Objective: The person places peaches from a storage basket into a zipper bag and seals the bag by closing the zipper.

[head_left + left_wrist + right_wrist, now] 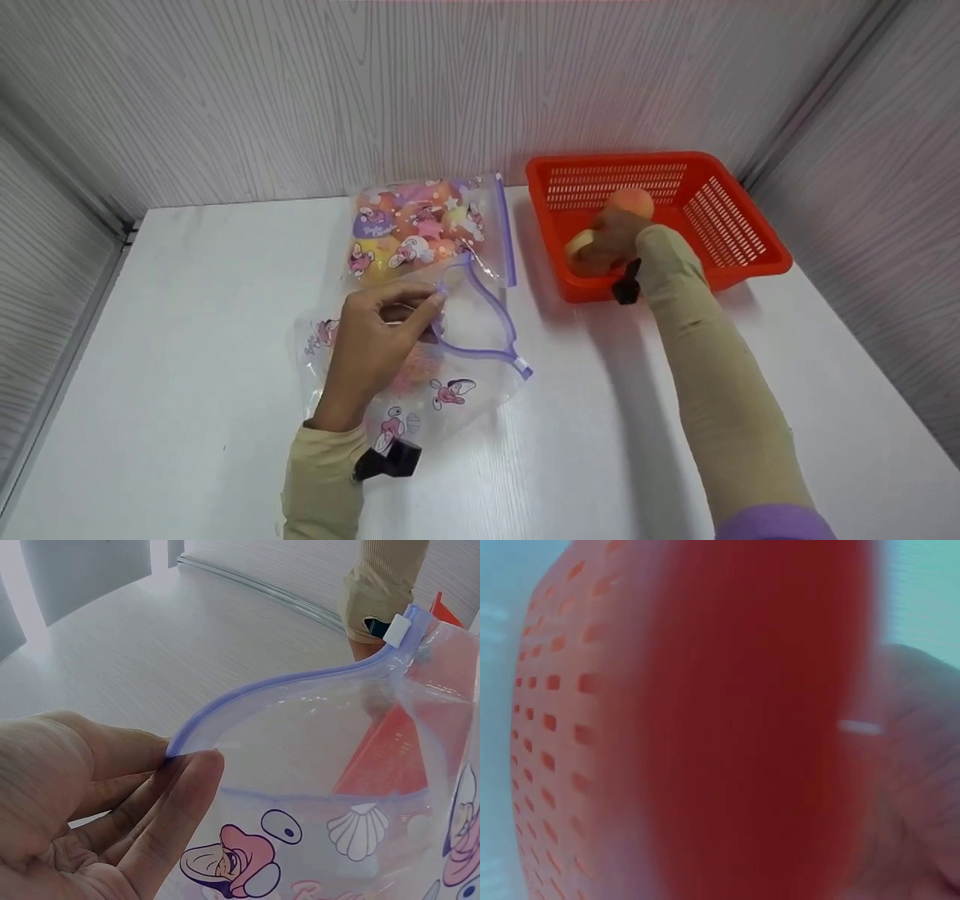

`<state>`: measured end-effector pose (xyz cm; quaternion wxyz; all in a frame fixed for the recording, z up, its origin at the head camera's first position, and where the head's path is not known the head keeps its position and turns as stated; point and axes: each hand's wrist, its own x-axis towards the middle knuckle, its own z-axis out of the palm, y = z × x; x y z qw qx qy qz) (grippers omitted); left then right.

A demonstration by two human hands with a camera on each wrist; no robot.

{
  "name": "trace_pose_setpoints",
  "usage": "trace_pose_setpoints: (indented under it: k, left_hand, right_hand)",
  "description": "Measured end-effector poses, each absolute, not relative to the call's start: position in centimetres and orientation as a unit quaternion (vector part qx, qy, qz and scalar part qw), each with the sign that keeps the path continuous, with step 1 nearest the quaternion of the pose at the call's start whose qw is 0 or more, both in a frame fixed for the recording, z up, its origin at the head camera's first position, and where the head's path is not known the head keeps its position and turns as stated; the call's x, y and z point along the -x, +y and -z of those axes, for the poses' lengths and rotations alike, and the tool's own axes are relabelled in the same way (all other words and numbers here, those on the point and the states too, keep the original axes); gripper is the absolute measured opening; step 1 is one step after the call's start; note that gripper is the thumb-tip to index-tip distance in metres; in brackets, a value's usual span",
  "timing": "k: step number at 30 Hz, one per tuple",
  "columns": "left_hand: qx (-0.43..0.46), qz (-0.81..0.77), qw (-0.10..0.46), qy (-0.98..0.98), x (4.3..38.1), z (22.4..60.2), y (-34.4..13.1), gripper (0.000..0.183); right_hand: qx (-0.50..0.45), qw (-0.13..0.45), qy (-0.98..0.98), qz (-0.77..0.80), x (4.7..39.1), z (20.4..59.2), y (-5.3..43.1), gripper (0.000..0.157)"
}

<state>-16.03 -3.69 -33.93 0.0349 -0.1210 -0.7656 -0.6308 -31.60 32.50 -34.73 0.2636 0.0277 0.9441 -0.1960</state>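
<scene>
In the head view my left hand [379,337] pinches the purple-edged mouth of a clear zip bag [457,405]. This bag has pink cartoon prints and lies over the table with its mouth spread apart; a white slider [398,630] sits at the far end of the purple zip in the left wrist view. Over on the right, my right hand [624,234] is down inside a red basket [739,229], its fingers around a pale yellow round fruit [581,244]. A pinkish-orange, peach-like fruit [631,201] lies just behind that hand. Basket wall hides the right fingertips in the right wrist view.
A second printed zip bag [420,225], full of colourful round things, lies behind the first one against the back wall. The white table [187,375] is bounded by grey wood-grain panels [300,90] at the back and sides.
</scene>
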Motion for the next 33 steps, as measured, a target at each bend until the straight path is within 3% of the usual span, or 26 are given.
trace_pose_setpoints:
  k: [5,12,17,25,33]
  left_hand:
    - [0.134,0.631,0.047,-0.762,16.2,34.0,-3.7,0.013]
    - [0.143,0.633,0.056,-0.759,16.2,33.9,-3.6,0.014]
    - [0.144,0.643,0.05,-0.751,16.1,34.0,-3.5,0.013]
    - [0.151,0.651,0.049,-0.742,16.0,34.1,-3.4,0.014]
    - [0.143,0.654,0.05,-0.741,15.9,34.0,-3.4,0.014]
  right_hand:
    - [-0.041,0.193,0.921,0.337,30.5,33.8,32.6,0.055]
    - [-0.095,0.083,0.829,0.545,28.1,32.3,31.7,0.07]
    - [-0.059,0.025,0.757,0.651,24.9,32.3,30.2,0.067]
    - [0.023,0.036,0.652,0.757,20.3,34.3,26.3,0.056]
    - [0.056,0.068,0.636,0.766,19.5,35.6,24.4,0.053]
